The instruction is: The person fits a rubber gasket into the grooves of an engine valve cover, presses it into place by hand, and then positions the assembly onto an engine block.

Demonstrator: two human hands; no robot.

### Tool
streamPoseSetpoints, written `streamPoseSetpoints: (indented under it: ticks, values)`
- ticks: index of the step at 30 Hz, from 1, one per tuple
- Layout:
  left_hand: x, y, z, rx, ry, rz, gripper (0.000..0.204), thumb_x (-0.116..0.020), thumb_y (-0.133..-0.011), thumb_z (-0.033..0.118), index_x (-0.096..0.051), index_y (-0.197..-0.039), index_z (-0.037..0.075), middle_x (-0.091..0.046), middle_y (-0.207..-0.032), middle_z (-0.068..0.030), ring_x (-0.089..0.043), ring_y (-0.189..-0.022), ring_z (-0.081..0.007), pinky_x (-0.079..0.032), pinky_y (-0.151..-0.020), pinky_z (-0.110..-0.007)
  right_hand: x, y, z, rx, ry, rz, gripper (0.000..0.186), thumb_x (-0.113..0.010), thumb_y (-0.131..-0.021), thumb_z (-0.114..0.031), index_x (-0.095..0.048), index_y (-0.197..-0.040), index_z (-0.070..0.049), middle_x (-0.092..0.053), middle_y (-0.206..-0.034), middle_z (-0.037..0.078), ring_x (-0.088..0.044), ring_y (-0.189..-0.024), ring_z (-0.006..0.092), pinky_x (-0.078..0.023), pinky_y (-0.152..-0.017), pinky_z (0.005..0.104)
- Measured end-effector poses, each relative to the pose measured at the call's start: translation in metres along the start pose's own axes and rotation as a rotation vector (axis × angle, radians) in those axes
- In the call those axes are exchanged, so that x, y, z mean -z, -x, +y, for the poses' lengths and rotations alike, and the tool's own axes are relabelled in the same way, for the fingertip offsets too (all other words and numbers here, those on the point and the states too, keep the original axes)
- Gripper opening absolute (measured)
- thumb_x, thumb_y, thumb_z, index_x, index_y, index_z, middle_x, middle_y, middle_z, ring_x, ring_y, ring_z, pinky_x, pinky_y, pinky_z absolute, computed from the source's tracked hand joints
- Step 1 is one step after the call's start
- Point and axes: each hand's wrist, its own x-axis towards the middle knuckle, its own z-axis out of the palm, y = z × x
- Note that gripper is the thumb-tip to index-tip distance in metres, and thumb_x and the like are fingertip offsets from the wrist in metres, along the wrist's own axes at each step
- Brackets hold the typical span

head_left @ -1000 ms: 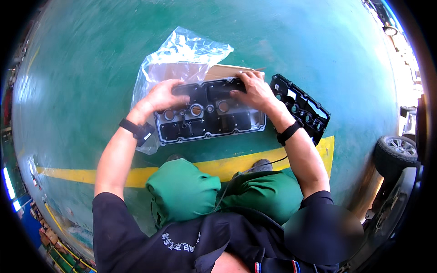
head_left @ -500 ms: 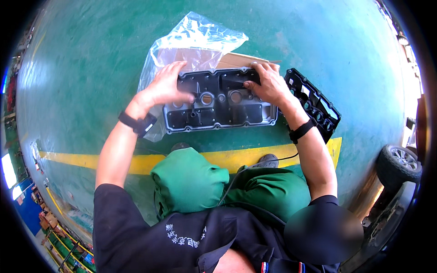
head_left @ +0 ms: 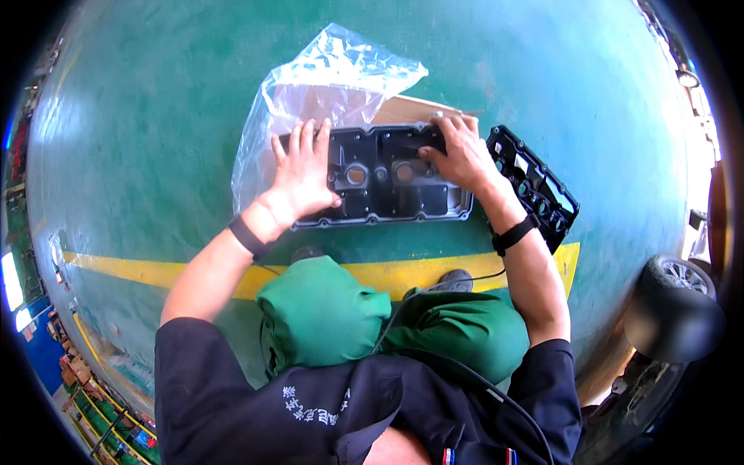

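Note:
A silver-edged black valve cover point(head_left: 422, 199) rests in front of me on a sheet of cardboard point(head_left: 411, 109) and a crumpled clear plastic bag point(head_left: 341, 58). My left hand point(head_left: 306, 170) lies on the cover's left end with its fingers spread apart, hiding that part. At the far edge on the right, my right hand point(head_left: 463, 153) grips the cover, thumb on top and fingers bent over the rim. A second, narrower black valve cover point(head_left: 546, 205) lies at an angle just to the right, partly behind my right wrist.
I crouch on a green floor point(head_left: 155, 139) crossed by a yellow line point(head_left: 147, 269). A wheel with a tyre point(head_left: 668, 273) stands at the right edge beside dark parts. Shelving with boxes and yellow rails point(head_left: 89, 391) shows at the lower left rim.
My left hand has spread its fingers and now lies flatter over the cover's left end. The cover sits a little further right in the picture than a second ago. My right hand keeps its grip.

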Motion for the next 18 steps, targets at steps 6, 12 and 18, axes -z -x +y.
streamPoseSetpoints:
  ticks: [6,12,18]
  values:
    - [-0.010,0.017,-0.014,-0.122,0.096,0.158,0.138,-0.091,-0.062,0.052,-0.012,-0.163,0.002,-0.020,-0.166,-0.0258,-0.015,-0.157,-0.0418,-0.010,-0.126,-0.061,-0.003,-0.005,0.000,-0.030,0.029,-0.012,0.071,-0.079,-0.087,-0.037,-0.049,-0.143,-0.004,-0.049,-0.146,0.021,-0.036,-0.142,0.0444,-0.038,-0.112,0.0616]
    - [-0.018,0.022,-0.022,-0.096,0.105,0.214,0.134,-0.089,-0.061,0.060,-0.022,-0.160,0.001,-0.023,-0.165,-0.0232,-0.016,-0.156,-0.0385,-0.013,-0.124,-0.062,0.007,0.007,0.002,0.036,-0.046,-0.046,0.102,-0.088,-0.072,-0.049,-0.040,-0.151,-0.006,-0.035,-0.158,0.019,-0.025,-0.150,0.0412,-0.035,-0.115,0.0625]
    - [-0.012,0.022,-0.027,-0.077,0.148,0.151,0.131,-0.086,-0.063,0.065,-0.024,-0.161,0.005,-0.019,-0.167,-0.0210,-0.013,-0.157,-0.0369,-0.019,-0.122,-0.064,0.015,0.008,-0.002,0.057,0.056,-0.100,0.109,-0.093,-0.065,-0.044,-0.039,-0.152,-0.008,-0.036,-0.157,0.017,-0.027,-0.150,0.0403,-0.037,-0.115,0.0587]
